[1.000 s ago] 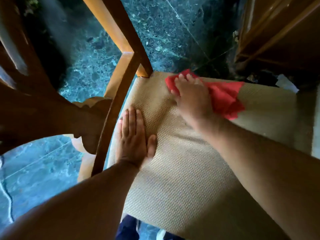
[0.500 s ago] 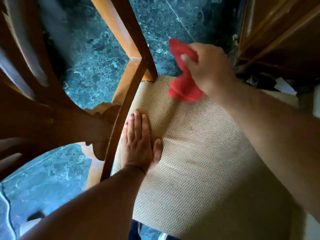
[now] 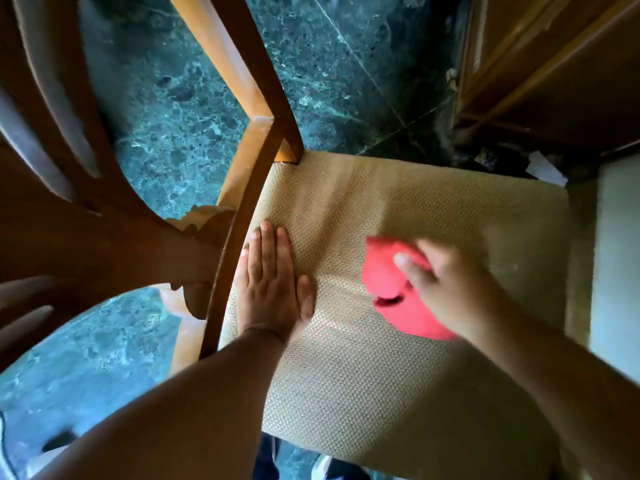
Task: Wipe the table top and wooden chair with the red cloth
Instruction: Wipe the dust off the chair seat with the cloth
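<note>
My right hand [image 3: 446, 289], mid-frame, grips the bunched red cloth [image 3: 391, 289] over the woven beige chair seat [image 3: 381, 393]; my left hand [image 3: 273, 289] lies flat, fingers together, beside the wooden chair frame [image 3: 239, 237].

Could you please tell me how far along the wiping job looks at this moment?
Done: nothing can be confirmed; no table top is in view. In hand: the right hand holds the red cloth bunched over the woven seat, while the left hand lies flat on it. Left: presumably the chair's wooden frame.
</note>
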`<action>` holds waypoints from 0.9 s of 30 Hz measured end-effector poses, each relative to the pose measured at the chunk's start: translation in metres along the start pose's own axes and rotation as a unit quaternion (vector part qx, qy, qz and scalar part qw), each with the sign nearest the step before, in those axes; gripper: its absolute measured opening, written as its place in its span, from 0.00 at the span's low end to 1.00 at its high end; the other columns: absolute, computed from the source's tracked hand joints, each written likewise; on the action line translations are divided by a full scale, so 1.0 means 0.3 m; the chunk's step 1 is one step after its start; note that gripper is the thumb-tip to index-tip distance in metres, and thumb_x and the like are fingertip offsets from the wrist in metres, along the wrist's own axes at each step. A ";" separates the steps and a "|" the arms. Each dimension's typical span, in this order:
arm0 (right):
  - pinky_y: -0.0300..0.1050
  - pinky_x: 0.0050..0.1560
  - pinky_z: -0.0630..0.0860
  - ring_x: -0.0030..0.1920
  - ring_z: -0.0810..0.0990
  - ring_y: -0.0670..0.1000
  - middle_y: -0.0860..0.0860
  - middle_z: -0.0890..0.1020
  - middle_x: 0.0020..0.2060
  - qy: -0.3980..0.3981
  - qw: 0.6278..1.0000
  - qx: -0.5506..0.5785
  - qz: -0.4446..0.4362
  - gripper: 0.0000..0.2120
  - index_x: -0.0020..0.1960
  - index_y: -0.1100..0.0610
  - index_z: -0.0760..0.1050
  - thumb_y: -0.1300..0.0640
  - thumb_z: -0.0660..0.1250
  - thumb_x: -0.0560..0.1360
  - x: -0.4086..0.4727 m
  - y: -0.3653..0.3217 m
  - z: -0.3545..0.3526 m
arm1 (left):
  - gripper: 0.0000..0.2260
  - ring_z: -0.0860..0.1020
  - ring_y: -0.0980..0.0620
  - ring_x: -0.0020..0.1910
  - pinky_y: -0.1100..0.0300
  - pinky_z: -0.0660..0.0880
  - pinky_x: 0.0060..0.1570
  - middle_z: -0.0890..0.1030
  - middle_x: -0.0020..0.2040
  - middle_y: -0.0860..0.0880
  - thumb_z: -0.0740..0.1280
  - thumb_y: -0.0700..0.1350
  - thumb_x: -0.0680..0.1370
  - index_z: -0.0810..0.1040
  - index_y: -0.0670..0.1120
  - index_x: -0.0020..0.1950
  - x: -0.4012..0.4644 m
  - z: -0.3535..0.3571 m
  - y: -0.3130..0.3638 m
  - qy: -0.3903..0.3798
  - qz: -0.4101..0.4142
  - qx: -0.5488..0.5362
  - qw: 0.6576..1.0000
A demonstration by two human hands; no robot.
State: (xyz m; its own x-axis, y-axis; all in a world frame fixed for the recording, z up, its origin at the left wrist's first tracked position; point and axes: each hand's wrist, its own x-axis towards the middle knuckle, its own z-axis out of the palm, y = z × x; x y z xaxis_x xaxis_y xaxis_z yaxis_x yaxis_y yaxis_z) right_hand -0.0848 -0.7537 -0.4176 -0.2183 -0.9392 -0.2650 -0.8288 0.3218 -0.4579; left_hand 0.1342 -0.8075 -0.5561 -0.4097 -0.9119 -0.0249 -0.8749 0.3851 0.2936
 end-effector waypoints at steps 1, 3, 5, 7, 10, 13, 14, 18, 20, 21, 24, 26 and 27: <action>0.46 0.37 0.69 0.35 0.78 0.55 0.50 0.77 0.32 0.054 0.998 0.011 0.018 0.13 0.44 0.57 0.76 0.49 0.61 0.80 0.090 0.008 -0.044 | 0.35 0.48 0.42 0.81 0.44 0.49 0.78 0.54 0.81 0.37 0.54 0.54 0.76 0.53 0.38 0.80 -0.001 0.004 -0.001 -0.001 0.000 0.000 1.000; 0.47 0.38 0.71 0.39 0.80 0.58 0.53 0.82 0.36 0.133 0.991 -0.015 0.002 0.12 0.48 0.55 0.78 0.49 0.61 0.79 0.274 -0.001 -0.078 | 0.36 0.49 0.41 0.80 0.44 0.49 0.78 0.54 0.81 0.37 0.54 0.54 0.76 0.53 0.38 0.80 0.001 0.012 -0.003 0.000 0.001 0.001 1.000; 0.41 0.42 0.75 0.41 0.81 0.54 0.51 0.84 0.41 0.123 0.991 -0.057 -0.020 0.13 0.54 0.52 0.80 0.48 0.60 0.80 0.401 -0.052 -0.018 | 0.36 0.50 0.40 0.80 0.45 0.47 0.78 0.54 0.80 0.36 0.54 0.53 0.76 0.53 0.38 0.80 0.003 0.014 -0.003 0.001 0.003 -0.002 1.000; 0.37 0.52 0.72 0.51 0.81 0.52 0.51 0.83 0.52 0.062 0.988 -0.124 -0.061 0.13 0.59 0.51 0.78 0.50 0.57 0.82 0.409 -0.087 0.130 | 0.36 0.50 0.40 0.80 0.46 0.46 0.78 0.54 0.80 0.36 0.54 0.54 0.76 0.54 0.38 0.80 -0.001 0.009 -0.008 0.002 0.003 0.003 1.000; 0.50 0.62 0.68 0.60 0.78 0.55 0.54 0.82 0.59 0.031 0.981 -0.155 -0.112 0.12 0.57 0.57 0.79 0.53 0.61 0.80 0.182 -0.090 0.257 | 0.35 0.53 0.38 0.80 0.44 0.49 0.78 0.56 0.80 0.36 0.53 0.54 0.76 0.57 0.37 0.79 -0.006 -0.025 0.003 -0.019 0.007 0.006 1.000; 0.50 0.50 0.75 0.44 0.81 0.55 0.52 0.84 0.41 -0.002 0.995 -0.035 -0.094 0.12 0.45 0.56 0.79 0.51 0.61 0.78 -0.130 -0.057 0.267 | 0.36 0.53 0.38 0.80 0.44 0.49 0.78 0.55 0.80 0.36 0.50 0.56 0.76 0.56 0.37 0.80 0.009 -0.083 0.035 -0.051 -0.003 0.009 0.999; 0.50 0.46 0.75 0.42 0.81 0.54 0.51 0.84 0.39 -0.023 0.997 -0.018 -0.077 0.13 0.44 0.54 0.79 0.50 0.59 0.79 -0.226 -0.044 0.260 | 0.36 0.52 0.39 0.80 0.44 0.48 0.78 0.54 0.80 0.37 0.48 0.57 0.76 0.55 0.38 0.80 0.007 -0.107 0.046 -0.071 -0.015 0.013 0.997; 0.42 0.35 0.71 0.35 0.81 0.52 0.53 0.85 0.36 0.041 0.978 0.064 0.194 0.12 0.48 0.54 0.81 0.50 0.61 0.81 -0.482 0.091 0.152 | 0.38 0.50 0.39 0.80 0.44 0.46 0.78 0.52 0.81 0.37 0.52 0.60 0.78 0.52 0.39 0.81 0.034 -0.169 0.097 -0.107 0.054 0.023 0.993; 0.43 0.39 0.69 0.37 0.78 0.51 0.56 0.83 0.40 0.123 0.927 0.129 0.331 0.11 0.52 0.54 0.79 0.49 0.60 0.81 -0.537 0.218 0.039 | 0.37 0.51 0.37 0.80 0.43 0.47 0.77 0.52 0.81 0.37 0.53 0.63 0.79 0.50 0.42 0.81 0.109 -0.151 0.181 -0.109 0.179 0.029 0.977; 0.44 0.41 0.69 0.39 0.77 0.53 0.56 0.81 0.41 0.174 0.904 0.125 0.370 0.13 0.55 0.55 0.79 0.49 0.60 0.81 -0.533 0.277 -0.027 | 0.37 0.52 0.37 0.79 0.42 0.48 0.76 0.52 0.81 0.37 0.54 0.64 0.79 0.50 0.44 0.81 0.159 -0.131 0.225 -0.102 0.212 0.032 0.971; 0.50 0.47 0.71 0.45 0.77 0.54 0.49 0.78 0.42 0.265 0.884 0.056 0.381 0.16 0.58 0.53 0.76 0.44 0.57 0.81 -0.420 0.405 -0.193 | 0.36 0.49 0.36 0.80 0.41 0.45 0.77 0.52 0.80 0.36 0.51 0.64 0.80 0.51 0.43 0.81 0.262 -0.052 0.318 -0.107 0.212 0.061 0.969; 0.54 0.51 0.72 0.44 0.76 0.53 0.44 0.76 0.37 0.256 0.899 0.032 0.355 0.14 0.54 0.47 0.75 0.41 0.54 0.81 -0.256 0.448 -0.218 | 0.35 0.48 0.36 0.80 0.42 0.42 0.77 0.51 0.80 0.35 0.50 0.62 0.80 0.51 0.42 0.81 0.268 0.002 0.308 -0.094 0.206 0.082 0.970; 0.59 0.56 0.71 0.46 0.77 0.54 0.45 0.76 0.37 0.229 0.911 0.024 0.342 0.15 0.52 0.45 0.74 0.39 0.52 0.81 -0.161 0.450 -0.204 | 0.35 0.49 0.36 0.80 0.42 0.42 0.77 0.52 0.80 0.35 0.50 0.62 0.80 0.51 0.42 0.81 0.268 0.026 0.296 -0.082 0.212 0.087 0.970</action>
State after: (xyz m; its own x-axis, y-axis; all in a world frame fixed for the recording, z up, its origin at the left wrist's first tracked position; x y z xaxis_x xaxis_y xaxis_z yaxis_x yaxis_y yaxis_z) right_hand -0.2177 -0.6721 -0.4148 -0.8766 -0.4650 -0.1242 -0.3975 0.8449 -0.3579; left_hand 0.0217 -0.8455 -0.5394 -0.7650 -0.6372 -0.0938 -0.6437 0.7515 0.1446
